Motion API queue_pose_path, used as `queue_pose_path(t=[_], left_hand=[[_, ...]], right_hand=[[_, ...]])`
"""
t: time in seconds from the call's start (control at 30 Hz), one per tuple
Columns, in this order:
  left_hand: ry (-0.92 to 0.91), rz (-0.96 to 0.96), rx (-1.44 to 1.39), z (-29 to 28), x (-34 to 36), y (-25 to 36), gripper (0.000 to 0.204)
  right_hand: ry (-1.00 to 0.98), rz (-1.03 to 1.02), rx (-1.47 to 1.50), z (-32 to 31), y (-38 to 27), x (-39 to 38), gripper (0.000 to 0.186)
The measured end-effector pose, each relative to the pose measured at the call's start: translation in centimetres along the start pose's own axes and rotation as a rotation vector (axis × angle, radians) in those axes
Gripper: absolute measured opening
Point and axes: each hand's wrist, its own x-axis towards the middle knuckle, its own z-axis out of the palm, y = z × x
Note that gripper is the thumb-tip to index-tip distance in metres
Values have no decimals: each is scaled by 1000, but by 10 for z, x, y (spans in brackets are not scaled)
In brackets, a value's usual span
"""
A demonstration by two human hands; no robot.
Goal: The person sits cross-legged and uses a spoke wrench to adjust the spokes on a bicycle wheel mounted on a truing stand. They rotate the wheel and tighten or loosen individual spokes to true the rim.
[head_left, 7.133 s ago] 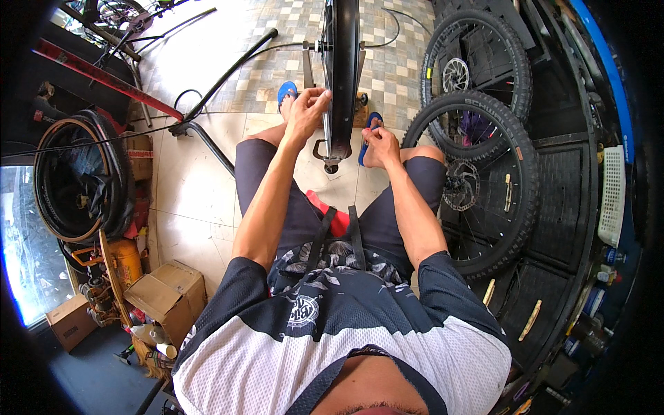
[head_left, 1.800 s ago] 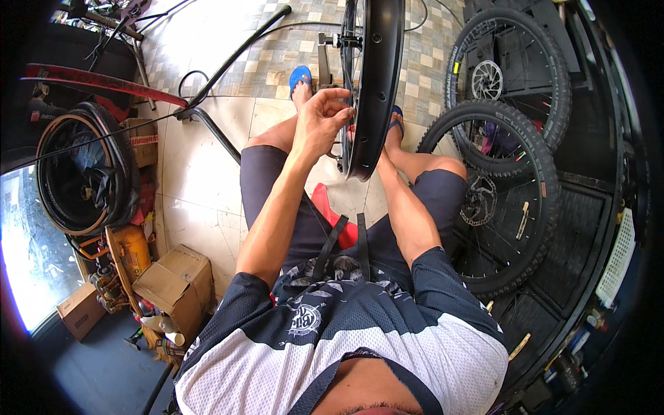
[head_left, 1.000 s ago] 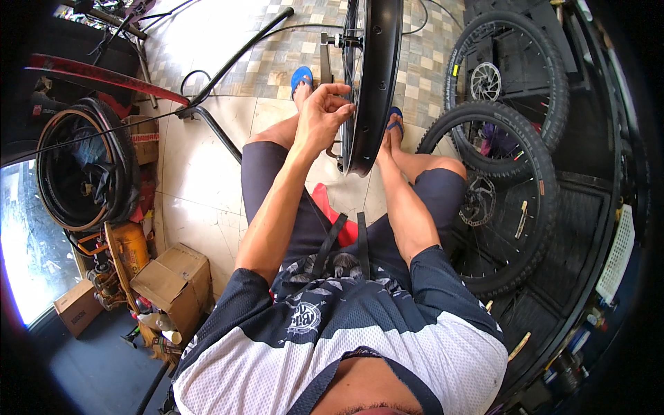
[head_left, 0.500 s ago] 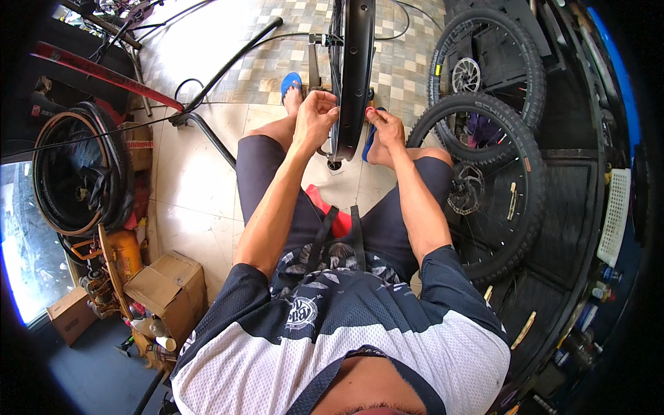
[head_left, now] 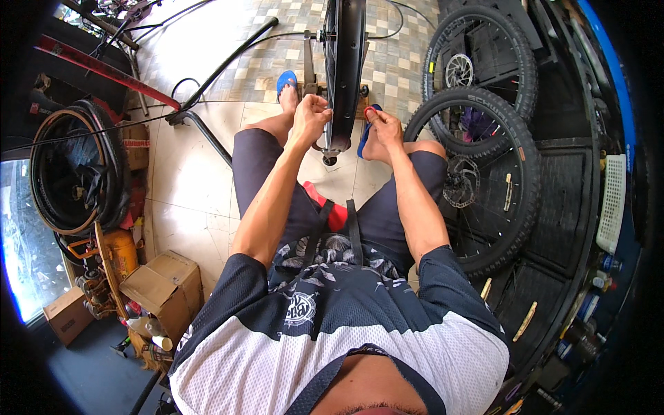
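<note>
A black wheel rim [head_left: 353,62] with spokes is upright in a metal stand [head_left: 308,66] between my knees. My left hand [head_left: 309,124] is at the rim's left side, fingers curled and pinched at the spokes; what lies between the fingertips is too small to make out. My right hand [head_left: 385,131] is out to the right of the rim, not touching it, closed on a small red tool [head_left: 370,113] with thumb and fingers.
Two tyred wheels with disc rotors [head_left: 522,214] lean at the right. A black tube stand [head_left: 214,138] and red bar [head_left: 104,76] are at the upper left. Stacked tyres [head_left: 52,204] and cardboard boxes [head_left: 159,283] are at the left; a white basket [head_left: 610,207] at the far right.
My right hand, mostly hidden behind the rim a second ago, has come out to its right with the red tool in view. The rim appears higher and further left in the picture.
</note>
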Motion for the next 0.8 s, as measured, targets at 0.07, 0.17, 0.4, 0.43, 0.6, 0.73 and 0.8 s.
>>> queue_pose_path(t=[0.07, 0.17, 0.4, 0.43, 0.6, 0.73, 0.8], left_hand=[[1, -15, 17, 0, 3, -6, 27], [9, -12, 66, 1, 7, -11, 29], [36, -44, 275, 1, 3, 1, 30], [35, -46, 310, 1, 3, 4, 29], [19, -59, 205, 1, 1, 5, 27], [33, -44, 87, 1, -1, 5, 25], [44, 37, 166, -1, -5, 10, 24]], right_hand=[[9, 3, 10, -1, -3, -3, 49], [39, -19, 23, 2, -4, -8, 49], [21, -46, -45, 6, 4, -6, 44], [31, -4, -80, 6, 5, -6, 44], [7, -19, -65, 5, 5, -5, 42], [22, -21, -81, 4, 4, -7, 41], [13, -57, -86, 5, 4, -7, 42]])
